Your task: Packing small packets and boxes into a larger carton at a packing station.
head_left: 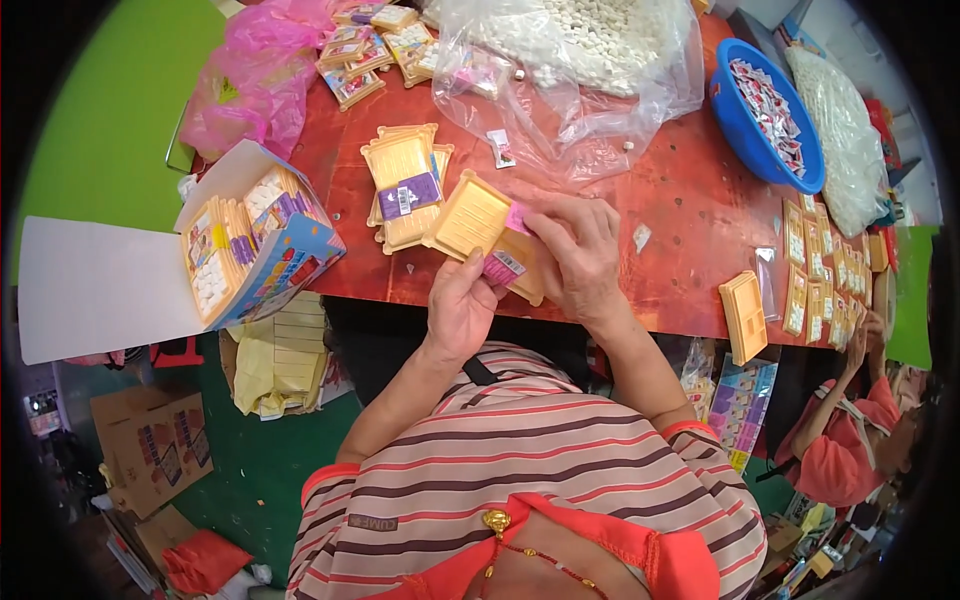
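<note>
A yellow plastic tray (468, 219), turned with its ribbed underside up, is held between both hands over the table's near edge. Around it runs a pink paper band (503, 266) with a barcode label. My left hand (460, 308) grips the tray's near side, its thumb up by the band. At the band's far end my right hand (578, 250) has its fingers closed on the pink paper. Just left of the held tray lies a stack of similar trays (403, 165), the top one wrapped in a purple band (409, 196).
An open cardboard display box (270, 290) packed with filled trays stands left. Farther back are a pink bag (250, 80), more packs (365, 50) and a clear bag of white pieces (600, 45). Right are a blue basin (725, 105) of sachets, an empty tray (743, 315) and a co-worker's hands (868, 330).
</note>
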`<state>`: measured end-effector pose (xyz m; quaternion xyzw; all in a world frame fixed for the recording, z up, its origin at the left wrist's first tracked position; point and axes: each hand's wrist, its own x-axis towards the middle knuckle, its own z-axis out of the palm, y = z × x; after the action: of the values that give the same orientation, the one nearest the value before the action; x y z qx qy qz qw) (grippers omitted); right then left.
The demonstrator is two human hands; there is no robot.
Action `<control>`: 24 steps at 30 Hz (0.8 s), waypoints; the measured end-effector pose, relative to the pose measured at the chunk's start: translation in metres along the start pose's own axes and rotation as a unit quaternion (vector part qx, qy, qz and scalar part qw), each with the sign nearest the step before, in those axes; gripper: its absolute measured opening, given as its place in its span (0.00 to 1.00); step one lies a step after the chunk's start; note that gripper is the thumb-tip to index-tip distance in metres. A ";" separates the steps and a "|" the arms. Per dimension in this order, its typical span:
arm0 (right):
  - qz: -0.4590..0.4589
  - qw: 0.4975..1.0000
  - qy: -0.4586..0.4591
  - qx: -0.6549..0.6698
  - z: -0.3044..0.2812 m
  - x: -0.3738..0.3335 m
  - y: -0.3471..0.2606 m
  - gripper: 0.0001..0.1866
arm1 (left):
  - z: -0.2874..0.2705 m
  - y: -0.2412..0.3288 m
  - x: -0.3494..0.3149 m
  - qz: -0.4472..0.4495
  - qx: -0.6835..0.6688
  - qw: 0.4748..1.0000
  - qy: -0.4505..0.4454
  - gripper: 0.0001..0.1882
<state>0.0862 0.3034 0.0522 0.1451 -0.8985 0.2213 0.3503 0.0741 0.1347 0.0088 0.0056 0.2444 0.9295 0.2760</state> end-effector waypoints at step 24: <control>-0.193 0.961 -0.196 -0.026 -0.003 -0.022 -0.001 0.19 | -0.006 -0.001 -0.002 -0.087 -0.088 0.983 0.133 0.20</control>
<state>0.1037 0.3059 0.0392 0.3473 -0.9099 0.0932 0.2069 0.0756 0.1315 0.0037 -0.1634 0.1955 0.9125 0.3201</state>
